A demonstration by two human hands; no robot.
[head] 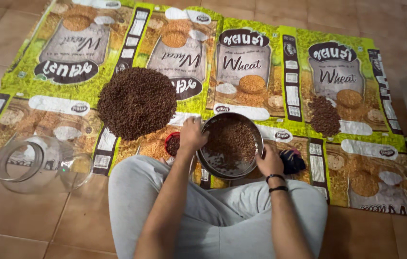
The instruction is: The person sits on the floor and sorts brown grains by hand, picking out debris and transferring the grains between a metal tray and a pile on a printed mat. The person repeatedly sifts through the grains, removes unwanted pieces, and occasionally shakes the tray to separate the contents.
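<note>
We see our left hand point(191, 136) and right hand point(269, 162) hemmed close around the round metal sieve point(231, 144). A small red bowl point(172, 143) sits just left of it, a dark cloth point(291, 161) just right. Ahead, the large seed heap point(137, 102) blocks the left, the smaller heap point(325, 116) the right; printed sack mat point(261, 103) lies open between. A clear jar point(40, 163) lies on its side far left.

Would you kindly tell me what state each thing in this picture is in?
Metal sieve: upright, holding brown seeds.
Left hand: grip on the sieve's left rim.
Right hand: grip on the sieve's right rim.
Clear jar: lying on its side, open, empty.
Large seed pile: heaped on the mat.
Small seed pile: heaped on the mat.
</note>
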